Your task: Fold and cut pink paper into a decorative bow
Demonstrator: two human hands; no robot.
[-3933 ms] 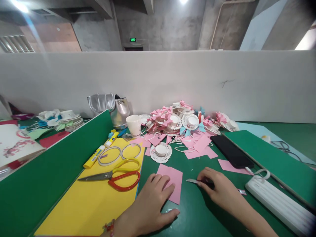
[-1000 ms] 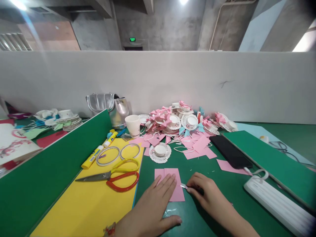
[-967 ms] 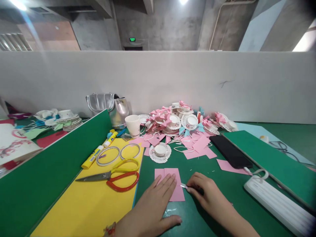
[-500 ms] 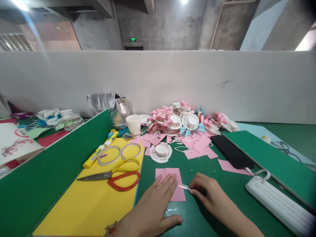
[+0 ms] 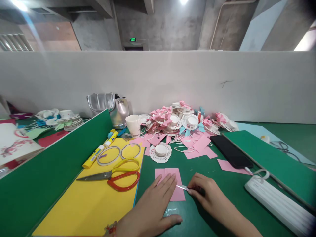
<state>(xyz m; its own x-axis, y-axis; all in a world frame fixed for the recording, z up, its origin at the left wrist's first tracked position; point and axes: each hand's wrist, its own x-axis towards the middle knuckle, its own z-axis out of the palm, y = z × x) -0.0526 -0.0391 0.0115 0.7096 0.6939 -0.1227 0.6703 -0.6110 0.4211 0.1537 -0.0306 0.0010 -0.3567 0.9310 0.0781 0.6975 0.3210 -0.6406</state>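
The green bench point(image 5: 222, 204) carries everything, and the pink paper sheet point(image 5: 170, 172) near its front edge serves as the landmark. Left of that sheet lies a big yellow foam sheet point(image 5: 86, 204) with red-and-yellow scissors point(image 5: 116, 174), two tape rings point(image 5: 118, 153) and a yellow glue stick point(image 5: 95, 156) whose label print is too small to read. Behind the pink sheet sits a heap of white paper hats with pink bows point(image 5: 182, 121), with a white paper cup point(image 5: 133, 124) and a silver bag point(image 5: 111, 107) to the heap's left. Right of the sheet are a black phone point(image 5: 230, 151) and a white power bank point(image 5: 276, 202).

The left hand point(image 5: 150, 207) lies flat, palm down, fingers spread and pressing the pink sheet's lower half, thumb out on the bench. The right hand point(image 5: 209, 196) is curled shut around a small craft knife point(image 5: 184, 187), its blade tip resting on the sheet's right edge, just beside the left fingertips.
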